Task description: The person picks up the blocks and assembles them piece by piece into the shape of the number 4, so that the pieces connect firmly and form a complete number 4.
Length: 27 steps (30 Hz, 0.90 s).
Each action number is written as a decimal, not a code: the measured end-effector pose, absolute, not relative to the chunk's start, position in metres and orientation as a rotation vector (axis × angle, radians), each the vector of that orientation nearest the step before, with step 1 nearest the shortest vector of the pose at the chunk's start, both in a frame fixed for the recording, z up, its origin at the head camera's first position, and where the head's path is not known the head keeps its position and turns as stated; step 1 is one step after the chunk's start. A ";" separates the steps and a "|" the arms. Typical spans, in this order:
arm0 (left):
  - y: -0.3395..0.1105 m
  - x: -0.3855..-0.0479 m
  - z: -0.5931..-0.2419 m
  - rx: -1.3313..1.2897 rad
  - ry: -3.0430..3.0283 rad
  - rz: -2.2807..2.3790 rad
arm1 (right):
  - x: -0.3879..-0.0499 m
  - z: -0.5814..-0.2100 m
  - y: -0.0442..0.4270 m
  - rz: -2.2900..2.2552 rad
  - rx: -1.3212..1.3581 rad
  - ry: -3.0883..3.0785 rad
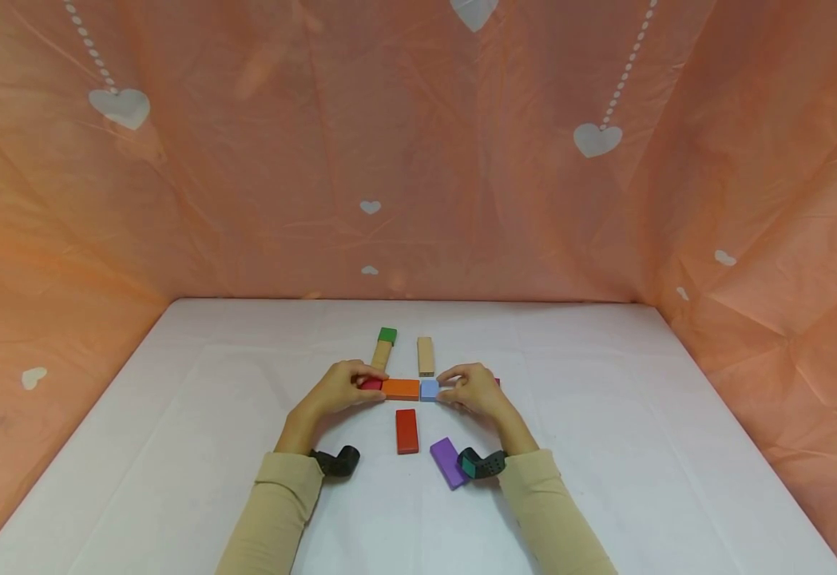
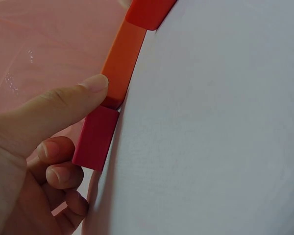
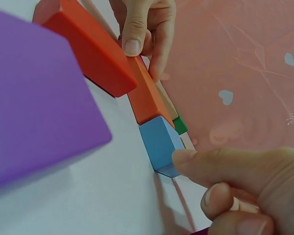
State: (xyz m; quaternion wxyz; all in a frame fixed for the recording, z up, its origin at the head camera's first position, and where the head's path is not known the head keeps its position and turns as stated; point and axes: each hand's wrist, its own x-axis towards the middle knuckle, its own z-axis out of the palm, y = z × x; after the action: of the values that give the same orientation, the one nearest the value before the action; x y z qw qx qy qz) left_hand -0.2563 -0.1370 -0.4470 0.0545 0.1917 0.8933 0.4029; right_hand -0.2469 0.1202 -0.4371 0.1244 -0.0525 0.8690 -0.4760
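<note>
A crimson block [image 2: 95,139], an orange block [image 1: 400,390] and a light blue block [image 1: 429,390] lie end to end in a row on the white table. My left hand [image 1: 341,389] pinches the orange block near its crimson end, thumb on the near side and index finger on the far side. Its other fingers curl beside the crimson block. At the opposite end of the row, my right hand [image 1: 478,391] holds the light blue block [image 3: 161,144] between thumb and index finger. The right index fingertip is hidden in the right wrist view.
Nearer me lie a red block [image 1: 407,431] and a tilted purple block [image 1: 445,459], partly under the right wrist camera. Behind the row are two plain wooden blocks, one left [image 1: 381,354], one right [image 1: 426,356], and a green block [image 1: 387,335]. A dark pink block [image 1: 497,382] peeks past my right hand.
</note>
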 end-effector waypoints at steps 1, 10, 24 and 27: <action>-0.137 -0.256 -0.447 0.583 2.714 1.225 | -0.247 -0.437 0.120 -1.388 -0.153 2.534; -0.137 -0.257 -0.448 0.586 2.713 1.226 | -0.246 -0.437 0.118 -1.391 -0.141 2.543; -0.136 -0.255 -0.445 0.540 2.705 1.208 | -0.247 -0.438 0.119 -1.404 -0.156 2.523; -0.136 -0.255 -0.445 0.549 2.704 1.207 | -0.248 -0.439 0.122 -1.411 -0.121 2.514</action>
State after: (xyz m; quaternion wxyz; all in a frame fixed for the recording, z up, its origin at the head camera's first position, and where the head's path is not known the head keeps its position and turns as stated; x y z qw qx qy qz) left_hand -0.2550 -0.1360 -0.4447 0.0648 0.1820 0.8960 0.3998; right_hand -0.2481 0.1220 -0.4385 0.1277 -0.0417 0.8641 -0.4851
